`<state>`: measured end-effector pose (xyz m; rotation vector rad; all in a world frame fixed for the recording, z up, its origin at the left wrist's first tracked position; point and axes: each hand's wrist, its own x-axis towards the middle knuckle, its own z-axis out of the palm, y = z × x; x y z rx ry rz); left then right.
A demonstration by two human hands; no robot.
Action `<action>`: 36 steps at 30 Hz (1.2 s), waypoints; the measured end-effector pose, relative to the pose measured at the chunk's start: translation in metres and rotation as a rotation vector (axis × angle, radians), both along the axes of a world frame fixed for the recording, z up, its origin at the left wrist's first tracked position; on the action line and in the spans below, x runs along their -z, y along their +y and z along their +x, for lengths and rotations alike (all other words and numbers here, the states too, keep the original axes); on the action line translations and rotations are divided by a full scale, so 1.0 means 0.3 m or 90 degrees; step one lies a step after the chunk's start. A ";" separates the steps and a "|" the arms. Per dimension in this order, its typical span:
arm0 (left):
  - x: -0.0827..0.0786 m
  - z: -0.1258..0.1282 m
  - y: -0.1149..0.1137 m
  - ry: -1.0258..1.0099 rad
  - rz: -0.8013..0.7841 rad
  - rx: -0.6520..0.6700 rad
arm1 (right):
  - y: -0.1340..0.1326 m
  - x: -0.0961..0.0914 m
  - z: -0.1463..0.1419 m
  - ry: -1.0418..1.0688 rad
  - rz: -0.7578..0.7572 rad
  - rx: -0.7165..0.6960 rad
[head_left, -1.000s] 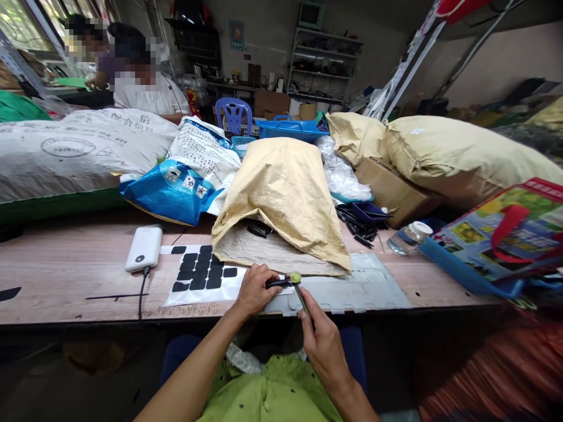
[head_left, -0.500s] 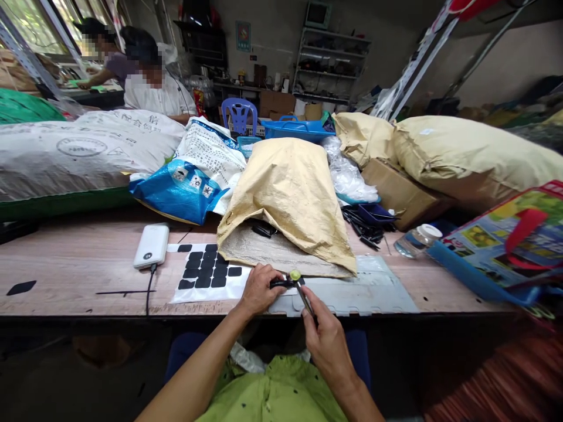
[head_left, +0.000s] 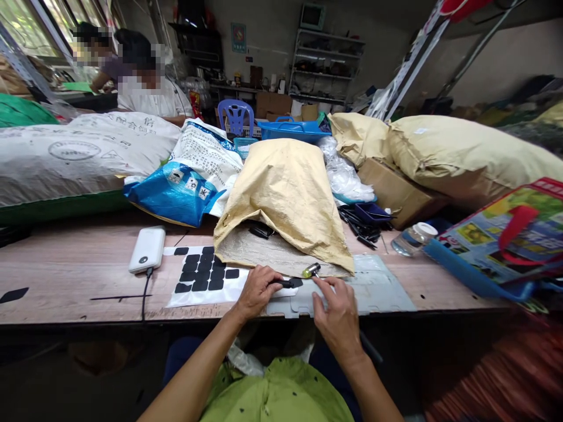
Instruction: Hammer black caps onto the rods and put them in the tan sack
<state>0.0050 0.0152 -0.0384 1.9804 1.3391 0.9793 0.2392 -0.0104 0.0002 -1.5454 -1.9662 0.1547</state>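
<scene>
My left hand (head_left: 257, 290) is closed on a small black part (head_left: 285, 283) and presses it onto the grey mat (head_left: 378, 290) at the table's front edge. A small hammer (head_left: 311, 271) with a yellow-green and metal head is gripped in my right hand (head_left: 336, 316). Its head hovers just right of the black part, and its dark handle sticks out behind my wrist. A white sheet with several black square pads (head_left: 200, 275) lies left of my left hand. The tan woven sack (head_left: 288, 199) lies open just behind both hands.
A white power bank (head_left: 147, 249) with a cable lies at the left on the wooden table (head_left: 65, 275). Behind are a blue-white sack (head_left: 189, 176), a heap of black parts (head_left: 363, 223), a plastic bottle (head_left: 411, 237) and a colourful bag (head_left: 505, 234). Two people sit at far left.
My right hand has moved up and to the right, tilting the hammer so its head now points away over the mat. My left hand has kept its grip on the black part.
</scene>
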 end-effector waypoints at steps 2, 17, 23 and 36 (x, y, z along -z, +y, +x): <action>0.003 0.000 -0.003 -0.002 0.004 0.003 | 0.006 -0.019 -0.042 0.161 -0.108 -0.129; -0.002 -0.003 -0.010 -0.025 0.081 0.066 | 0.050 0.071 -0.087 0.536 -0.370 -0.224; 0.003 -0.002 -0.013 -0.033 0.087 0.071 | 0.033 0.059 -0.089 0.490 -0.312 -0.237; 0.013 0.003 -0.017 -0.012 0.118 0.082 | 0.018 0.024 -0.086 -0.018 -0.081 -0.278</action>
